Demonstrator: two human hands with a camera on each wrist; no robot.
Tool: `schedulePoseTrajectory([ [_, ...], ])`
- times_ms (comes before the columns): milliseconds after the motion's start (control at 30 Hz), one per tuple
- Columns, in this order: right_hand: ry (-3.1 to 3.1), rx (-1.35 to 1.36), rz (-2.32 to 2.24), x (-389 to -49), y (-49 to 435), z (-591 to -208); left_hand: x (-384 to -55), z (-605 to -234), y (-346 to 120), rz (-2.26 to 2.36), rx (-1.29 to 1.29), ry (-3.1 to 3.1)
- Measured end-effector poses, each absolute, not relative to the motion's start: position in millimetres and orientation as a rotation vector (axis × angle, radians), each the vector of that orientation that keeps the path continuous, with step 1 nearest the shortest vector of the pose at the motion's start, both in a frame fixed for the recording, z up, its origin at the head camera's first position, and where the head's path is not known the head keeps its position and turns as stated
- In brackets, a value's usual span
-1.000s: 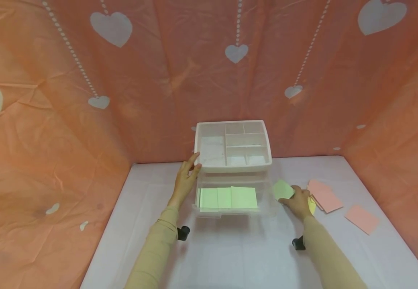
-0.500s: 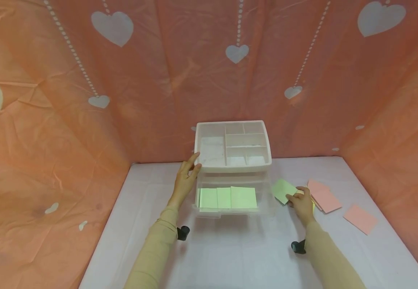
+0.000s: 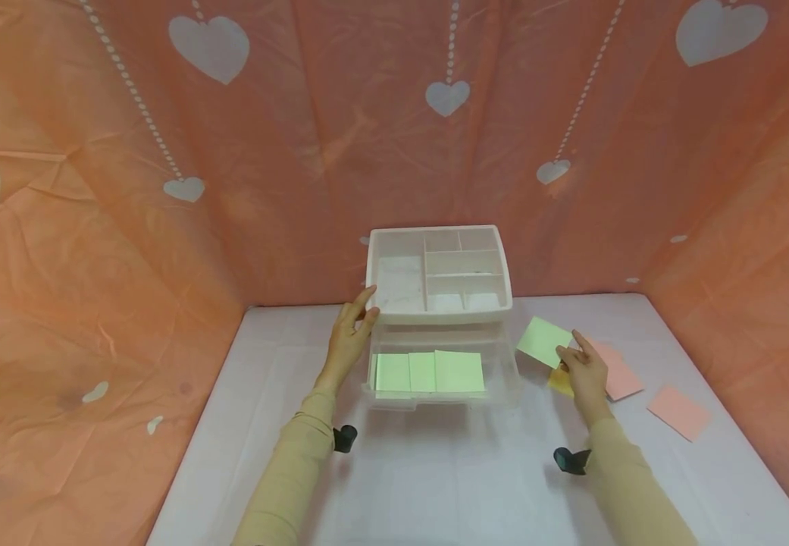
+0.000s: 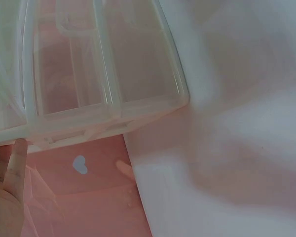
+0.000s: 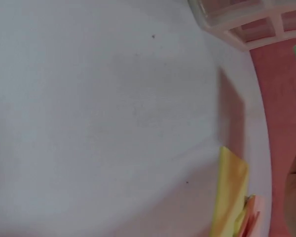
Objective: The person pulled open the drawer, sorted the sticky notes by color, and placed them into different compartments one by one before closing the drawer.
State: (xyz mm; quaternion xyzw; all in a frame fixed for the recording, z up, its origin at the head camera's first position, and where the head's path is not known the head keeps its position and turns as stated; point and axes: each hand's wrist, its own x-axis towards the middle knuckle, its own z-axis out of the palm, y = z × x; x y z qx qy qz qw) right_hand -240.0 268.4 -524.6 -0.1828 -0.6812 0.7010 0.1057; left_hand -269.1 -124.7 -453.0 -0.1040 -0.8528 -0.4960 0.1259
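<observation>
A light green sticky note [image 3: 544, 340] is pinched between the thumb and fingers of my right hand [image 3: 587, 377], lifted and tilted to the right of the drawer box. Only its edge shows in the right wrist view. My left hand [image 3: 346, 340] touches the left rim of the white plastic organizer [image 3: 443, 318] with fairly straight fingers. In the left wrist view a finger [image 4: 17, 165] lies against the box's side. The organizer's clear front drawer [image 3: 496, 398] is pulled out, with several green sticky notes [image 3: 458, 371] lying overlapped inside.
Beneath my right hand lies a yellow sticky note [image 3: 561, 381]. A stack of pink sticky notes [image 3: 619, 377] lies beside it, with a separate pink note [image 3: 679, 413] farther right. The organizer's top tray has divided compartments. An orange curtain [image 3: 312, 189] with white hearts borders the white table [image 3: 435, 485].
My right hand has raised the green note and shifted slightly to the right, exposing the yellow note below. The left hand stays at the organizer's rim.
</observation>
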Motion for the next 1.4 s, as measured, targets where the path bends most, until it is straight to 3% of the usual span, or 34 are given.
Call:
schedulePoseTrajectory([
  [767, -1.420, -0.450, 2.327, -220.8, 251.2, -455.0, -269.5, -451.0, -125.1, -1.441, -0.309, -2.452],
  [1167, -1.473, 0.170, 2.448, -203.3, 224.7, -426.1, -270.2, -455.3, -125.5, -1.437, -0.315, -2.454],
  [1400, -1.751, 0.336, 2.349, -206.2, 208.7, -420.8, -270.2, -456.3, -124.6, -1.427, -0.315, -2.448],
])
